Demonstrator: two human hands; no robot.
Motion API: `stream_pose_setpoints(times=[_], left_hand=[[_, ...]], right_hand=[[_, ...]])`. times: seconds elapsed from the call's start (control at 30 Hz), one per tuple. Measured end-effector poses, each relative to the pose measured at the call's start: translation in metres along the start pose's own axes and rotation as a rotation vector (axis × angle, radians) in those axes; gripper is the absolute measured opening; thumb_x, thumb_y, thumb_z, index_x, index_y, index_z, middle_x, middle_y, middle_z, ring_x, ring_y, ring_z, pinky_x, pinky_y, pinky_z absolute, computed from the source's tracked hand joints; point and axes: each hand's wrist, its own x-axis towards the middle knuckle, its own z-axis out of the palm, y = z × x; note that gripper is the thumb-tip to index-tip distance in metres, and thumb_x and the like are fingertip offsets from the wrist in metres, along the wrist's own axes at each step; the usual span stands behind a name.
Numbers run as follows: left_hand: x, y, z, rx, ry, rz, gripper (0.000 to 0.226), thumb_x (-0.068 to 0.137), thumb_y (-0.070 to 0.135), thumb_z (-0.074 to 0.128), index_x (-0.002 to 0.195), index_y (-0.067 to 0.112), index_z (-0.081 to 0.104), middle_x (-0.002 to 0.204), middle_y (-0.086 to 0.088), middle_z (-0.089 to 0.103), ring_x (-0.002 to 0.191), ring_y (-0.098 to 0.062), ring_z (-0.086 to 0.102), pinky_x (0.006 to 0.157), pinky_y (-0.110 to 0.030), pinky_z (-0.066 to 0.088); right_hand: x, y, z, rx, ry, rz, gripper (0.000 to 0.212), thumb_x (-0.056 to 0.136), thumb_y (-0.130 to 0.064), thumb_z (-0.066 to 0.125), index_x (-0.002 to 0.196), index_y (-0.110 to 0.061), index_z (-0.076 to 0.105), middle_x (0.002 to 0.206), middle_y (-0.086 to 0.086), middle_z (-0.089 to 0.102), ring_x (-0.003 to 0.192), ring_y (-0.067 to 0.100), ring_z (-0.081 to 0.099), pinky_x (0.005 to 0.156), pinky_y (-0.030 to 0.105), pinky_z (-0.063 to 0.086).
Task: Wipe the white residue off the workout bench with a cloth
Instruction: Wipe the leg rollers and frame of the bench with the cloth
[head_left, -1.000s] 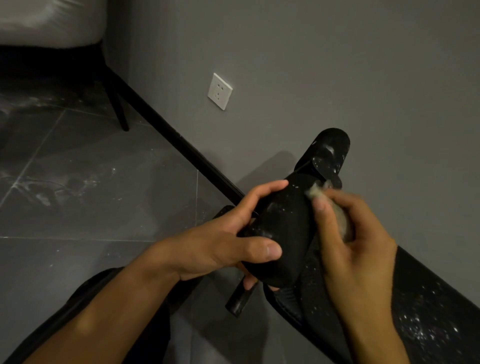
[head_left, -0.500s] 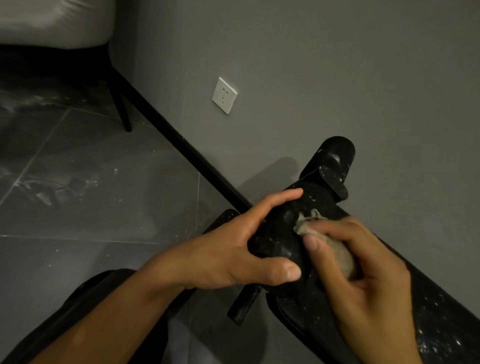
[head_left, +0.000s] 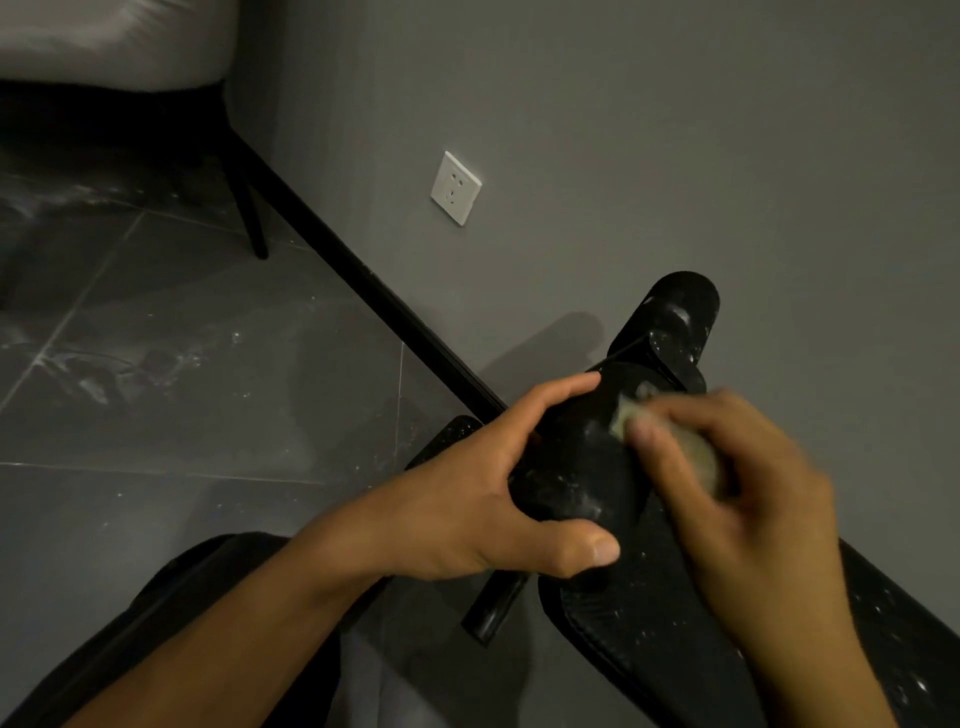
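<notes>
Left hand (head_left: 488, 493), forearm entering from lower left: thumb on the near side and fingers on the far side of the bench's black padded roller (head_left: 566, 467), gripping it. Right hand (head_left: 753, 509), motion-blurred: thumb and curled fingers pinch a wadded cloth (head_left: 696, 457) against the roller.

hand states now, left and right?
Left hand: grips the bench pad, thumb and fingers curled round it.
Right hand: holds the cloth bunched in its fingers, against the pad; motion-blurred.

Dim grey room, right hand (head_left: 748, 499) motion-blurred, soft shadow on wall (head_left: 675, 156), wide-angle edge bending
</notes>
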Motion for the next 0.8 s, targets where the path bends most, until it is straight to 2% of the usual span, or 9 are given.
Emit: stream_pose_setpoints(times=[0.07,0.13,0.23,0.33,0.43,0.5,0.57,0.7,0.8], left_hand=[[0.0,0.002,0.001,0.025,0.017,0.005,0.102,0.072,0.032,0.084,0.156,0.041,0.026,0.144,0.02,0.051,0.136,-0.005,0.05,0.112,-0.039,0.046],[-0.001,0.004,0.003,0.047,0.035,0.004,0.102,0.072,0.034,0.084,0.156,0.042,0.027,0.145,0.019,0.05,0.136,-0.005,0.05,0.111,-0.039,0.047],[-0.003,0.005,0.004,0.081,0.047,0.015,0.1,0.073,0.034,0.085,0.154,0.047,0.028,0.145,0.017,0.051,0.135,-0.009,0.052,0.11,-0.04,0.047],[-0.004,0.007,0.003,0.142,0.063,0.013,0.099,0.074,0.031,0.088,0.151,0.053,0.03,0.138,0.023,0.054,0.13,-0.005,0.054,0.109,-0.038,0.048],[-0.004,0.007,0.003,0.138,0.048,0.012,0.099,0.074,0.032,0.088,0.152,0.052,0.03,0.139,0.023,0.052,0.13,-0.003,0.054,0.108,-0.037,0.049],[-0.004,0.008,0.004,0.135,0.047,0.011,0.099,0.072,0.039,0.086,0.152,0.052,0.029,0.144,0.02,0.05,0.133,-0.004,0.052,0.108,-0.037,0.048],[-0.004,0.008,0.004,0.125,0.049,0.013,0.1,0.071,0.042,0.084,0.152,0.051,0.028,0.146,0.018,0.049,0.135,-0.006,0.051,0.11,-0.039,0.047],[-0.004,0.007,0.003,0.166,0.046,0.022,0.1,0.077,0.031,0.086,0.155,0.049,0.025,0.144,0.018,0.052,0.135,-0.004,0.05,0.113,-0.039,0.043],[-0.004,0.006,0.003,0.178,0.052,0.03,0.099,0.079,0.029,0.086,0.155,0.047,0.025,0.144,0.017,0.053,0.135,-0.002,0.05,0.114,-0.038,0.042]], right_hand=[[0.018,0.01,0.001,-0.051,0.058,0.095,0.013,0.096,-0.042,0.057,0.102,-0.035,0.066,0.096,-0.018,0.064,0.086,0.003,0.062,0.072,0.028,0.055],[0.023,0.012,0.002,-0.056,0.066,0.128,0.014,0.094,-0.042,0.057,0.103,-0.036,0.066,0.096,-0.019,0.065,0.088,0.002,0.062,0.074,0.033,0.056],[0.001,-0.002,0.0,0.082,-0.001,0.063,0.012,0.098,-0.04,0.059,0.1,-0.034,0.069,0.095,-0.01,0.069,0.086,0.012,0.066,0.067,0.03,0.055],[-0.013,-0.006,-0.006,0.182,-0.074,0.023,0.013,0.092,-0.04,0.06,0.098,-0.034,0.071,0.093,-0.006,0.068,0.082,0.015,0.065,0.063,0.021,0.05],[0.004,0.011,-0.006,0.003,-0.016,0.038,0.013,0.097,-0.041,0.057,0.102,-0.034,0.067,0.096,-0.012,0.065,0.084,0.011,0.063,0.066,0.035,0.055],[0.013,0.018,-0.002,-0.019,0.064,0.107,0.017,0.097,-0.043,0.056,0.105,-0.032,0.066,0.099,-0.014,0.065,0.088,0.009,0.063,0.072,0.044,0.057],[0.007,0.011,0.001,0.041,0.063,0.098,0.02,0.098,-0.043,0.056,0.106,-0.03,0.068,0.099,-0.012,0.067,0.089,0.012,0.066,0.071,0.04,0.057],[-0.031,-0.019,-0.001,0.096,-0.05,-0.04,0.013,0.093,-0.036,0.059,0.098,-0.032,0.07,0.089,-0.01,0.065,0.078,0.012,0.065,0.062,0.015,0.047],[-0.028,-0.017,0.0,0.043,-0.047,-0.09,0.012,0.092,-0.033,0.061,0.097,-0.027,0.07,0.09,-0.012,0.063,0.081,0.009,0.064,0.066,0.017,0.047]])
